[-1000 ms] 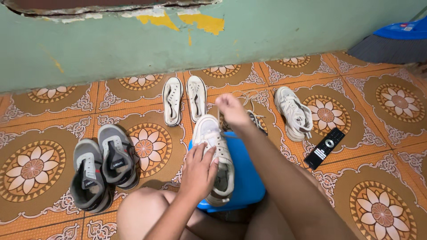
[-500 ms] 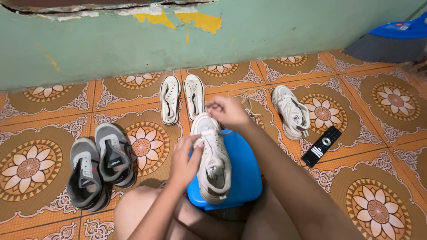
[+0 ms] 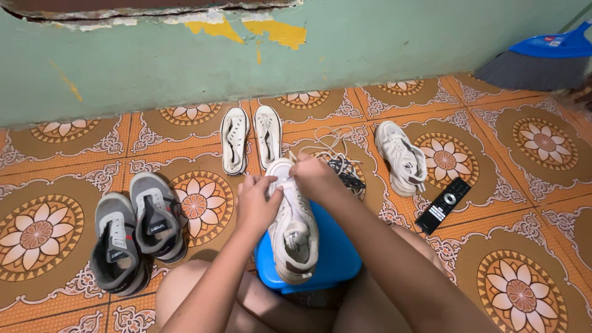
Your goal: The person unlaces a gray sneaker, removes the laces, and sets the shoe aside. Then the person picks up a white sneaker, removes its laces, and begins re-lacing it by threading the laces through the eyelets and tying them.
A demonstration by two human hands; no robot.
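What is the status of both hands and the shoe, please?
Left hand and right hand gripping white sneaker near its toe. Sneaker rests on blue stool. Loose laces on floor beyond; nothing obstructing.

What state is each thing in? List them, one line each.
Left hand: gripping the white sneaker's side.
Right hand: pinching at its toe end.
White sneaker: upright on the blue stool.
Grey sneakers: paired, upright, on the floor.
White canvas shoes: paired, unlaced.
Loose laces: tangled on the tiles.
Remote: lying face up.
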